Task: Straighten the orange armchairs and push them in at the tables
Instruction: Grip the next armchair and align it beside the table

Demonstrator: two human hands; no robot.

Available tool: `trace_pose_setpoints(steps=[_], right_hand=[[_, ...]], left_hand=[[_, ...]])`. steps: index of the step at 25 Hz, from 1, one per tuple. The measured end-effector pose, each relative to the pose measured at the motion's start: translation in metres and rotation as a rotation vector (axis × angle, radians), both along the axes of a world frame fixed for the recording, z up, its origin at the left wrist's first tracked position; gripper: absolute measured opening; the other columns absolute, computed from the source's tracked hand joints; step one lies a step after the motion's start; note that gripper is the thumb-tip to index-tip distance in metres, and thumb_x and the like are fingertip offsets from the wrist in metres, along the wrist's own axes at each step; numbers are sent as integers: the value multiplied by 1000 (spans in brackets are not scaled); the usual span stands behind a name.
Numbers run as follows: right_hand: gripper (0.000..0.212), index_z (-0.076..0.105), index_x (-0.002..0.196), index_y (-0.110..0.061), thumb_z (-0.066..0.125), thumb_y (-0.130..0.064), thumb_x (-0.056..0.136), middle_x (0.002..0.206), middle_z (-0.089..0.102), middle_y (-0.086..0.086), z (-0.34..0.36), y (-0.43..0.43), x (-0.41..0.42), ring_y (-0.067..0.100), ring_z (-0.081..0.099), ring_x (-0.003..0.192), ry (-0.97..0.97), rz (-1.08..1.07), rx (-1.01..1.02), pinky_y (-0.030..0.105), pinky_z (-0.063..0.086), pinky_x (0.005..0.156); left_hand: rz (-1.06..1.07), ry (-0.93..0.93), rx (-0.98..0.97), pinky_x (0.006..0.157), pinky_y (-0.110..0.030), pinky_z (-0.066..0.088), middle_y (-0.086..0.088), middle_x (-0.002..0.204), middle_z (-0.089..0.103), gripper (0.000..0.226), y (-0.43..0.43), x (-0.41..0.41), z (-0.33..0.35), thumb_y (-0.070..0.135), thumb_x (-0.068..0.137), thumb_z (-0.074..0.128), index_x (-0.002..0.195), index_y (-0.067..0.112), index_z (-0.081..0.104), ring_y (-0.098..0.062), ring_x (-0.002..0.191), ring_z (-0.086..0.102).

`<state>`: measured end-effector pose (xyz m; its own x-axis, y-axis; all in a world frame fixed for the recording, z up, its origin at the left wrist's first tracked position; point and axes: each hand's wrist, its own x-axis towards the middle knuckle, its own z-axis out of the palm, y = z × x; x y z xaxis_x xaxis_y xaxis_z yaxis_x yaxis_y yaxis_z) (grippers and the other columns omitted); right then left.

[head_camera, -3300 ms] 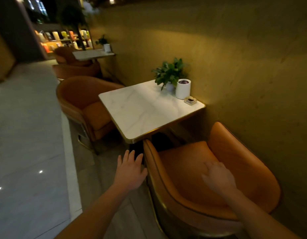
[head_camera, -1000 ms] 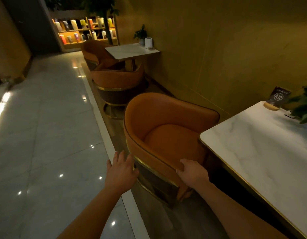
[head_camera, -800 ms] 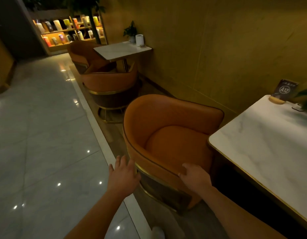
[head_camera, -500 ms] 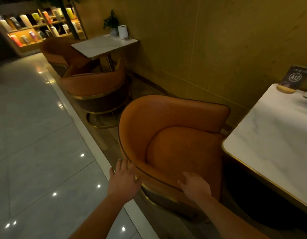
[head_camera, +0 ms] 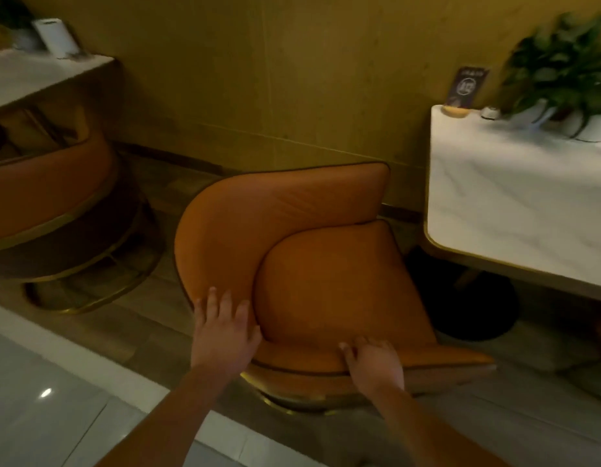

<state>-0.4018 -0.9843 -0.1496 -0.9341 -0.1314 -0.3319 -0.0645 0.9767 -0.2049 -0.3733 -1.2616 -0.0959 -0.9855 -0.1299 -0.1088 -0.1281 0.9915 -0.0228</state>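
Note:
An orange armchair [head_camera: 326, 284] with a gold base ring stands in the middle, its open front turned toward the white marble table [head_camera: 515, 203] on the right. A gap of floor separates seat and table. My left hand [head_camera: 223, 328] lies over the rim of the curved back at the near left, fingers spread onto the inner side. My right hand [head_camera: 373, 362] grips the rim of the near arm. A second orange armchair [head_camera: 46, 190] sits at the left, tucked against another marble table [head_camera: 29, 75].
The yellow wall runs close behind both chairs. On the right table stand a potted plant [head_camera: 562, 72] and a dark number sign [head_camera: 467, 85]; its round black base [head_camera: 467, 298] is beside the seat. A pale tiled aisle [head_camera: 39, 416] lies at the near left.
Both hands have come onto the chair's rim; the left was beside it before. My view has swung right and down, and the chair now faces the right table more squarely.

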Motion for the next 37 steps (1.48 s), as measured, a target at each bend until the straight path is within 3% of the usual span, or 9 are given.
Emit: trace_pose_setpoints(steps=[2, 7, 11, 20, 25, 37], right_hand=[[62, 67, 115, -28, 16, -59, 101, 118, 68, -4, -12, -8, 7, 20, 57, 116, 142, -38, 62, 40, 34, 111], [62, 69, 99, -30, 12, -54, 94, 101, 71, -6, -29, -17, 4, 19, 62, 99, 272, -76, 148, 38, 45, 96], [46, 64, 93, -30, 22, -48, 96, 95, 67, -6, -29, -20, 0, 16, 61, 91, 269, -92, 142, 36, 48, 87], [39, 56, 80, -29, 25, -45, 96, 79, 56, -8, -38, -22, -15, 13, 51, 74, 341, -74, 78, 34, 48, 74], [40, 58, 81, -29, 26, -46, 96, 75, 55, -9, -48, -28, -55, 12, 51, 72, 372, -91, 59, 35, 51, 73], [38, 59, 81, -28, 29, -47, 97, 77, 55, -7, -45, -61, -147, 12, 51, 70, 336, -186, 70, 33, 49, 71]], left_hand=[[-55, 14, -20, 117, -67, 19, -22, 145, 51, 70, -15, -2, -18, 61, 90, 25, 134, 19, 60, -46, 145, 28], [-84, 156, -40, 121, -63, 4, -23, 148, 48, 69, -22, -1, -42, 63, 89, 36, 130, 15, 63, -48, 147, 21], [-35, 195, -73, 120, -65, 6, -23, 147, 49, 65, -14, -6, -45, 57, 84, 47, 131, 15, 63, -49, 146, 20], [-20, 236, -104, 119, -65, 8, -15, 145, 52, 58, -20, -26, -53, 60, 83, 38, 123, 28, 67, -44, 145, 23], [-12, 217, -142, 119, -64, 3, -13, 152, 43, 61, -26, -70, -53, 63, 83, 32, 128, 32, 61, -43, 148, 16], [-119, 257, -130, 117, -66, 9, -14, 147, 51, 58, -63, -179, -57, 63, 84, 38, 122, 31, 67, -43, 144, 27]])
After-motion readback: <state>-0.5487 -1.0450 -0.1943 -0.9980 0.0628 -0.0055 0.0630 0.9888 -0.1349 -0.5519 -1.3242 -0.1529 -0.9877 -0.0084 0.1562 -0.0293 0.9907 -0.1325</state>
